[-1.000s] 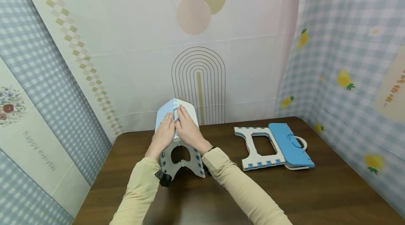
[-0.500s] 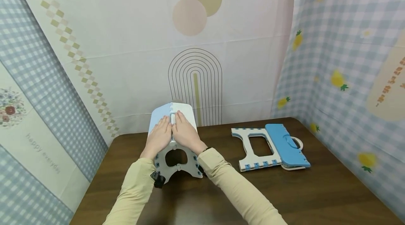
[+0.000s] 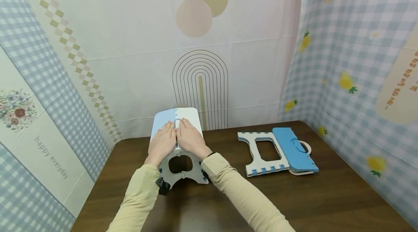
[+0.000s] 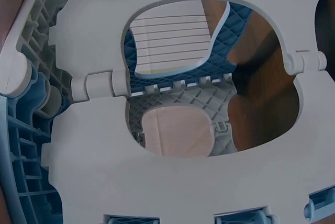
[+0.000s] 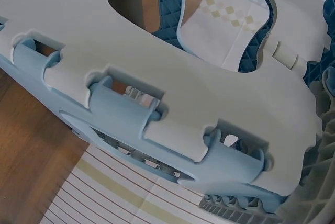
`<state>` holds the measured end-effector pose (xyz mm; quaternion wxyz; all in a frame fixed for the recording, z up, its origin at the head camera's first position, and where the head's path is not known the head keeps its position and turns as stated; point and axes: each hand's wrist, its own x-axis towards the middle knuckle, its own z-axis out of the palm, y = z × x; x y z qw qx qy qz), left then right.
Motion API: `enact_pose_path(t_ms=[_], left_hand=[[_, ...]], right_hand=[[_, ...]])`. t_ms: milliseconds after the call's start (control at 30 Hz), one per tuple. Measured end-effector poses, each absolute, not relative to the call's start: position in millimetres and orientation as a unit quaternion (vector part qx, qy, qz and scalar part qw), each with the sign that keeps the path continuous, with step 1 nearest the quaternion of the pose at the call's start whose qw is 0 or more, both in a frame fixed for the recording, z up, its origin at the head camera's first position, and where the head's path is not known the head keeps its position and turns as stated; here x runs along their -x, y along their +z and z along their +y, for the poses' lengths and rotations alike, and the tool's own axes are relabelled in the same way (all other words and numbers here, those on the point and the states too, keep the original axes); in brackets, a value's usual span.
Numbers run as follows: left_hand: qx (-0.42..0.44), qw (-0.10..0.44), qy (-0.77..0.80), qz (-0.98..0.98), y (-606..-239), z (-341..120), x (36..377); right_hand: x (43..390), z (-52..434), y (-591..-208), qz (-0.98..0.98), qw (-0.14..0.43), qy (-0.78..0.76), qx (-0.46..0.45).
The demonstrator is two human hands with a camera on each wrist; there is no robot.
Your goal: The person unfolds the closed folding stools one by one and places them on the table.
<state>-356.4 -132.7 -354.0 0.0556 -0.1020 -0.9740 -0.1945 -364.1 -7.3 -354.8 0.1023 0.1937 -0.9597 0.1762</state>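
Note:
A folding step stool (image 3: 190,113) stands on the table, its top half light blue and half white with a hinge line down the middle. My left hand (image 3: 162,141) presses flat on the blue half, fingers straight. Beside it, my right hand (image 3: 190,138) presses on the white half, fingers extended along the hinge. In the left wrist view, the hinged end panel (image 4: 183,182) has a large opening through which the far legs show. Blue and white leg hinges (image 5: 125,111) fill the right wrist view. Both hands are out of sight under the wrist cameras' angle except skin at the left edge.
A second folding stool (image 3: 295,152), blue and white, lies folded flat on the right of the dark wooden table (image 3: 222,206). A printed cloth (image 3: 137,79) hangs right behind the table's back edge, with checked cloth on both sides.
The stool's top has gone from a raised ridge to nearly flat, and its end panel has spread. Both hands have moved down with it. The head view has shifted slightly.

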Motion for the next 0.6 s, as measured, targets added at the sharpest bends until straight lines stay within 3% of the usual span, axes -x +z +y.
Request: enact_pose_path(t_ms=[600], left_hand=[[0.103, 0.057, -0.165, -0.979, -352.5, -133.7, 350.9]], right_hand=[[359.6, -15.2, -353.6, -0.977, 0.055, 0.146, -0.142]])
